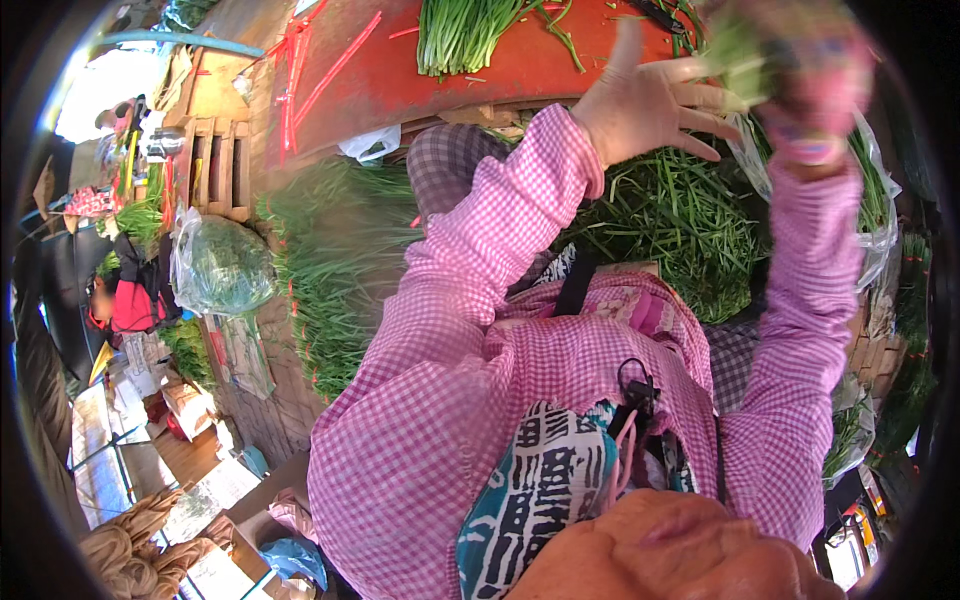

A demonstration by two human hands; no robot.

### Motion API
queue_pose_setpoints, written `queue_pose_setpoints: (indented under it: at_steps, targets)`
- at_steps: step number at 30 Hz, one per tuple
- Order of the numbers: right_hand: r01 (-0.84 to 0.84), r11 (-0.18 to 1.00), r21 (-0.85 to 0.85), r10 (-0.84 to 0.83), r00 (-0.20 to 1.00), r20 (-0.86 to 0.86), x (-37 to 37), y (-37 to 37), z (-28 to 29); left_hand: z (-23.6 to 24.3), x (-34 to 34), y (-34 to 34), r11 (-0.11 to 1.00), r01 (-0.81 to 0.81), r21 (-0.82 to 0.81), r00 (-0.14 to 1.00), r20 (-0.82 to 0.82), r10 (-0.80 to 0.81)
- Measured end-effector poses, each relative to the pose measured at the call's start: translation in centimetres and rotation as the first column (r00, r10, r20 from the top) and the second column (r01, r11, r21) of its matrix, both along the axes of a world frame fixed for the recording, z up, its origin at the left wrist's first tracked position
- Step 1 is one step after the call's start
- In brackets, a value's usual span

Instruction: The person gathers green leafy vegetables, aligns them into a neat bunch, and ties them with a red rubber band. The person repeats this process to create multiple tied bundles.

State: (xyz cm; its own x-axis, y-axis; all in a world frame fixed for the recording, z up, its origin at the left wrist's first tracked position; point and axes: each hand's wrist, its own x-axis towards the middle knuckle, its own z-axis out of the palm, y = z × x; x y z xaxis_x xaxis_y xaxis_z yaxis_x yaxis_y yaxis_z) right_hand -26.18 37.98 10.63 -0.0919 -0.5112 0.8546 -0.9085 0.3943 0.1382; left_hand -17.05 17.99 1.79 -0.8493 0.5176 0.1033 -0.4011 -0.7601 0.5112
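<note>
My left hand reaches over the near edge of a red board with its fingers spread, holding nothing. Beside its fingertips is a motion-blurred bunch of green stalks, which appears to be gripped by my right hand. That hand is smeared by movement and looks pink and multicoloured; its separate fingers do not show. A bundle of long green stalks with pale ends lies on the red board, to the left of my hands. Below my hands is a heap of loose green leaves.
Red ties lie at the board's left. Tied green bunches stand in rows on the left floor. A clear bag of greens and a wooden crate are farther left. Another clear bag is beside my right forearm.
</note>
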Motion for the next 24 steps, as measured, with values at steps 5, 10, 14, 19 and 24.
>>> queue_pose_setpoints:
  at_steps: [5,10,14,19,24]
  targets:
    - [-0.076,0.829,0.554,-0.208,0.878,0.431,6.3,-6.3,-10.4,-8.4,-2.5,-1.5,0.995,-0.058,0.083,0.995,0.089,0.050]
    - [-0.208,0.850,0.484,-0.121,0.818,0.563,8.8,-4.7,-10.6,-10.8,-1.5,-0.7,0.993,0.011,0.115,0.984,0.173,-0.030]
    - [-0.243,0.920,0.308,0.015,0.806,0.592,7.9,-4.5,-8.9,-9.0,-3.3,-0.8,0.990,0.064,0.126,0.976,0.199,-0.089]
    - [-0.328,0.938,0.112,0.050,0.449,0.892,9.3,-4.0,-11.4,-10.6,-2.6,0.0,0.987,-0.113,-0.113,0.925,0.350,0.146]
    - [0.366,0.896,-0.252,0.352,-0.238,0.905,11.8,-0.4,-13.6,-12.9,-0.7,0.8,0.985,-0.164,0.049,0.967,0.205,0.151]
